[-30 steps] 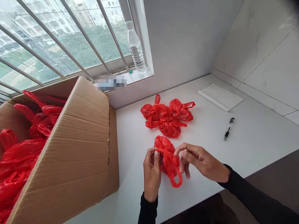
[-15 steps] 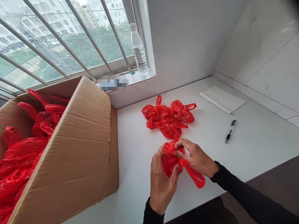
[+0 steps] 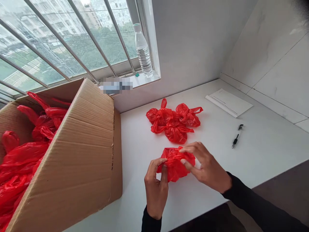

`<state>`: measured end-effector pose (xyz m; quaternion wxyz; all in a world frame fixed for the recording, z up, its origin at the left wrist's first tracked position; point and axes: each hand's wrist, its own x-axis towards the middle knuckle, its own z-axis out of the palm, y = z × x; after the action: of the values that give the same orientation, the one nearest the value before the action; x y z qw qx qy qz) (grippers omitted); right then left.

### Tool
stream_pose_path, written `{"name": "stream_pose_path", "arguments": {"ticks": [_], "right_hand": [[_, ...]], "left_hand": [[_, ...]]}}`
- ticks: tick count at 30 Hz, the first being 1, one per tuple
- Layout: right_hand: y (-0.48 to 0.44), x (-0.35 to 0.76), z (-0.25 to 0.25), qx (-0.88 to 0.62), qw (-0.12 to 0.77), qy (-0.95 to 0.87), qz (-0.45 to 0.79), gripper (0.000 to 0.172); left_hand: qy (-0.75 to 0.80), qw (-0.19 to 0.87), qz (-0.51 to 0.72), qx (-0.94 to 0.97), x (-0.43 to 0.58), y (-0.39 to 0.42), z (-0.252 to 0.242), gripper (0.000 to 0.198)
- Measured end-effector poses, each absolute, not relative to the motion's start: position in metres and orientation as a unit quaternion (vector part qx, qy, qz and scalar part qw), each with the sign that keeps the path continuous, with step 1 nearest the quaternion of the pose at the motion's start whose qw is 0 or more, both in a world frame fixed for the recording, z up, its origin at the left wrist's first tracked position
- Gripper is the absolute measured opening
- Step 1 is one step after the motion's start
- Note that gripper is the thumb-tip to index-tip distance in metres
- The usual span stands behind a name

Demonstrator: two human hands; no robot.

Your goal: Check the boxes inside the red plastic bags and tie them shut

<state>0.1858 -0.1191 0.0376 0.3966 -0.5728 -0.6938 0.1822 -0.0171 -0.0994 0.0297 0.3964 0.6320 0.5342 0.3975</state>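
A red plastic bag [image 3: 177, 166] is spread out, crumpled, over the white table in front of me. My left hand [image 3: 157, 187] pinches its left edge between thumb and fingers. Over the bag's right side, my right hand [image 3: 205, 167] has its thumb and fingers apart, the tips at or just above the plastic; whether they touch it is hard to see. Just beyond lies a cluster of red knotted plastic bags [image 3: 175, 120], their handle loops sticking out.
At left stands a cardboard box [image 3: 79, 154] with several red bags [image 3: 26, 158] inside. A pen [image 3: 238, 136] and a sheet of paper [image 3: 229, 102] lie on the table [image 3: 210, 206] at right. A water bottle [image 3: 144, 53] stands on the windowsill by the barred window.
My left hand has moved left and now pinches the bag's edge. The right hand's fingers have spread, and the bag lies wider, its long handle loop no longer showing.
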Motion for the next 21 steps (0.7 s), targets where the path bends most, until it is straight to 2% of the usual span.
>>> {"name": "stream_pose_path", "arguments": {"ticks": [2,4,10,12,14,16,17,19,21], "right_hand": [[-0.116,0.182,0.037,-0.564,0.342,-0.728,0.188,0.024],[-0.113,0.184,0.035,-0.574,0.327,-0.726,0.193,0.014],[-0.115,0.203,0.031,-0.64,0.391,-0.633,0.193,0.005],[-0.117,0.203,0.031,-0.629,0.393,-0.64,0.198,0.012],[-0.118,0.2,0.033,-0.614,0.381,-0.66,0.207,0.024],[-0.116,0.195,0.036,-0.604,0.352,-0.679,0.225,0.026],[-0.115,0.194,0.037,-0.6,0.339,-0.685,0.234,0.022],[-0.115,0.193,0.04,-0.599,0.336,-0.68,0.257,0.009],[-0.116,0.196,0.041,-0.615,0.36,-0.64,0.287,0.009]], "left_hand": [[0.531,0.407,0.398,0.628,-0.017,-0.1,0.03,0.017],[0.544,0.411,0.403,0.611,-0.021,-0.099,0.029,0.018],[0.606,0.395,0.452,0.523,-0.044,-0.095,0.025,0.023],[0.597,0.386,0.45,0.54,-0.042,-0.097,0.031,0.028],[0.571,0.351,0.417,0.614,-0.035,-0.099,0.039,0.043],[0.536,0.3,0.363,0.7,-0.027,-0.1,0.044,0.052],[0.522,0.282,0.342,0.729,-0.024,-0.099,0.044,0.049],[0.515,0.271,0.334,0.742,-0.022,-0.096,0.043,0.03],[0.53,0.276,0.355,0.719,-0.026,-0.094,0.039,0.013]]}}
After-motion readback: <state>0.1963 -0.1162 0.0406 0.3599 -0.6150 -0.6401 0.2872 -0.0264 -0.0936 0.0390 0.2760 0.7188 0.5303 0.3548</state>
